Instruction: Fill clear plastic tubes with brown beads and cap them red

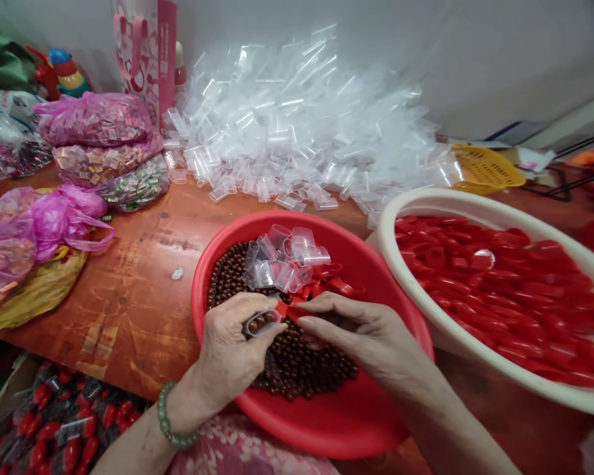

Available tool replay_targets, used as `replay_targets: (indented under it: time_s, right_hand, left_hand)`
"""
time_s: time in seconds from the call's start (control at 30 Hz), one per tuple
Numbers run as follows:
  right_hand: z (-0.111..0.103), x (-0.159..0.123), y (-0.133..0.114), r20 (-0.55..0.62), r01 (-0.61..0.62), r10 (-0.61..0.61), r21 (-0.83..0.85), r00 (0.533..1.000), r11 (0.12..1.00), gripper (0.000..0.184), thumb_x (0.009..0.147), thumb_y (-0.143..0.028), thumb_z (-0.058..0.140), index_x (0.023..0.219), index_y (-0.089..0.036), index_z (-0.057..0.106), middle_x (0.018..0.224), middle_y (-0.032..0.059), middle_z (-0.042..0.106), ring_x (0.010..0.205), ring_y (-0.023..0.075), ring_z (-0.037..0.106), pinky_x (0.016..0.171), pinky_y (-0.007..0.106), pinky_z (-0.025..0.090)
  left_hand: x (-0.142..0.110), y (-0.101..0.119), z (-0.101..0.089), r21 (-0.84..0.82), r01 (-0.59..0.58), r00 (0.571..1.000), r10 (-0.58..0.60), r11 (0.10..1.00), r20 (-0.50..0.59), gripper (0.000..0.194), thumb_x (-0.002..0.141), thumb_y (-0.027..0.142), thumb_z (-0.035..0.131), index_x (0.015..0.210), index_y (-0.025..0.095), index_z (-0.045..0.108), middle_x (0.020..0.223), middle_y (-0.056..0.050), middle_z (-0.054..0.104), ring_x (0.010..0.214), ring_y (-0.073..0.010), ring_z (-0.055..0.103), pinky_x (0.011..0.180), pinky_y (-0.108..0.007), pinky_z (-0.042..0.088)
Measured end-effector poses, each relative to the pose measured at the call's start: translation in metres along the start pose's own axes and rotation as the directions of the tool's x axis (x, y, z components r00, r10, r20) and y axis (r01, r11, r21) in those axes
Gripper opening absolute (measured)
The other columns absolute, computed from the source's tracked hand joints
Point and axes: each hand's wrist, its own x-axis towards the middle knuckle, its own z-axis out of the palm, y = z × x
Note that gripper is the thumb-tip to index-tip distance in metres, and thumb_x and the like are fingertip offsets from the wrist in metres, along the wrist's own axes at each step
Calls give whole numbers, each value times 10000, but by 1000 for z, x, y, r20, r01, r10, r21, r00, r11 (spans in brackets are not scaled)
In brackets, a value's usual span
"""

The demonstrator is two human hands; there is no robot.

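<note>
The clear tube [262, 323] is short, wide and see-through, and a few round brown balls show inside its open end. It is over the red bowl [327, 443], tipped on its side. The left hand [232, 340] has its thumb and fingers closed on it. The right hand [361, 330] pinches a shiny red piece [297, 313] between thumb and fingers, close to the far end of the tube.

The red bowl holds lots of small brown balls [307, 373]. On top, at the back, lie some loose clear tubes [284, 260] and, next to them, a few spare red bits [336, 285]. The big white tub [410, 290] on the right is full of red caps [515, 290]. At the left, see-through pink bags [103, 122] hold many little blocks. Low on the left, a box holds lots of red and clear things [69, 422].

The white tub sits close by the bowl's right side. Behind the bowl, a huge heap of clear tubes [297, 132] spreads along the wall. The wooden table [143, 264] has open room left of the bowl. Inside the bowl, the right side is bare.
</note>
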Motion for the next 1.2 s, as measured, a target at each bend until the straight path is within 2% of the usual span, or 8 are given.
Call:
replay_targets:
  time_s: [0.1, 0.17, 0.33, 0.53, 0.8, 0.9, 1.07, 1.2]
  right_hand:
    - [6, -6, -3, -59, 114, -116, -30, 992, 993, 176, 755, -360, 749, 873, -230, 745, 781, 27, 704, 678, 156, 668, 588, 252, 567]
    - [9, -12, -6, -56, 234, -243, -139, 968, 962, 197, 772, -290, 740, 967, -266, 740, 900, 35, 716, 796, 172, 693, 648, 254, 587]
    - [15, -18, -10, 38, 504, -551, -461, 834, 730, 336, 854, -114, 621, 1148, -262, 683, 989, 70, 715, 838, 167, 709, 726, 262, 605]
    - [16, -12, -7, 116, 652, -746, -584, 656, 483, 556, 846, -20, 591, 1337, -279, 564, 993, 76, 760, 808, 183, 733, 710, 295, 611]
    - [13, -10, 10, 297, 715, -780, -649, 551, 259, 523, 856, -18, 548, 1337, -223, 567, 1075, 117, 747, 948, 235, 729, 789, 338, 623]
    - [17, -7, 4, 231, 677, -755, -646, 614, 353, 458, 856, -51, 579, 1259, -268, 613, 1018, 81, 759, 873, 210, 739, 747, 313, 626]
    - [14, -6, -16, -76, 428, -502, -425, 862, 798, 282, 897, -178, 592, 1146, -285, 672, 1017, 48, 751, 912, 210, 723, 802, 338, 614]
    - [14, -4, -29, -85, 411, -456, -312, 886, 857, 290, 906, -194, 589, 1148, -326, 677, 1052, 21, 748, 960, 209, 711, 846, 344, 594]
  left_hand:
    - [-2, -1, 1, 16, -12, 1000, 12, 1000, -6, 111, 791, 238, 719, 886, 180, 725, 908, -72, 738, 817, -193, 670, 779, -312, 532]
    - [-3, 0, 0, -32, 72, 997, -71, 997, 9, 119, 785, 246, 720, 878, 173, 729, 879, -67, 741, 797, -190, 673, 767, -307, 532]
    - [-2, 4, -5, -270, 329, 944, -303, 905, 135, 177, 746, 266, 732, 874, 145, 737, 843, -55, 754, 754, -179, 680, 719, -284, 542]
    - [-3, 4, -12, -359, 333, 939, -270, 872, 214, 300, 778, 319, 709, 995, 114, 739, 914, -92, 761, 828, -199, 697, 802, -312, 552]
    - [-3, 2, -17, -374, 229, 958, -140, 899, 250, 269, 839, 256, 638, 1062, 142, 734, 968, -81, 755, 930, -206, 686, 858, -298, 530]
    - [-3, 4, -18, -401, 272, 943, -159, 875, 292, 275, 832, 253, 639, 1065, 135, 726, 976, -87, 748, 936, -212, 686, 887, -319, 521]
    - [-3, 6, -16, -369, 376, 889, -219, 850, 402, 320, 805, 285, 660, 1074, 119, 707, 977, -112, 731, 923, -217, 675, 888, -359, 513]
    - [-2, 5, -13, -369, 409, 866, -227, 835, 447, 301, 763, 339, 718, 982, 133, 714, 841, -69, 706, 769, -158, 630, 741, -286, 508]
